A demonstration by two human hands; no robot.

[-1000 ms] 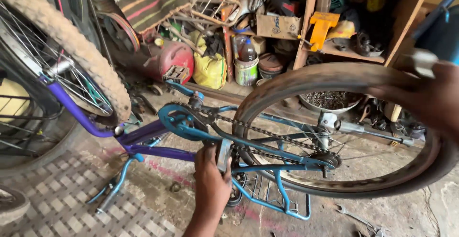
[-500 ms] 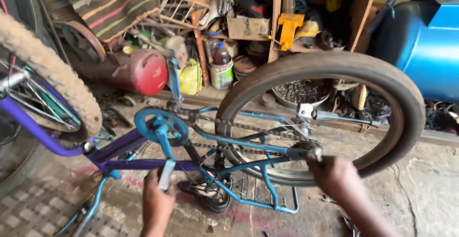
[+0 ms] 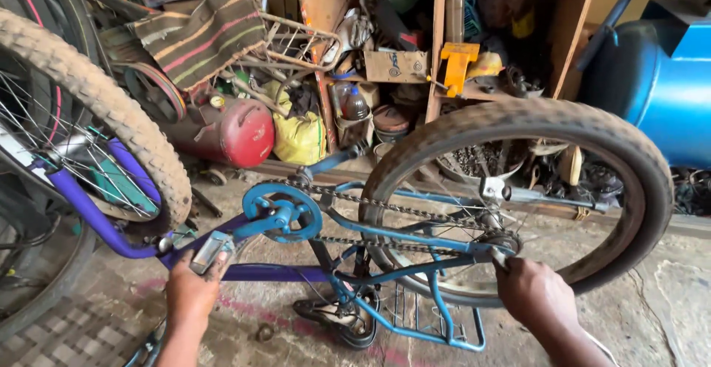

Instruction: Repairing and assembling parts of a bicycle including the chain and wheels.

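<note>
Near the bottom of the head view, an upturned blue bicycle frame (image 3: 400, 245) rests on the concrete floor (image 3: 666, 315), saddle (image 3: 333, 315) down. At lower left, the left hand (image 3: 194, 289) has its fingers curled around the grey pedal (image 3: 211, 251) beside the blue chainring (image 3: 281, 211). At lower right, the right hand (image 3: 535, 293) closes on a tool at the rear wheel (image 3: 518, 197) hub. Farther back stand a red tank (image 3: 237, 131) and cluttered shelves (image 3: 444, 63).
</note>
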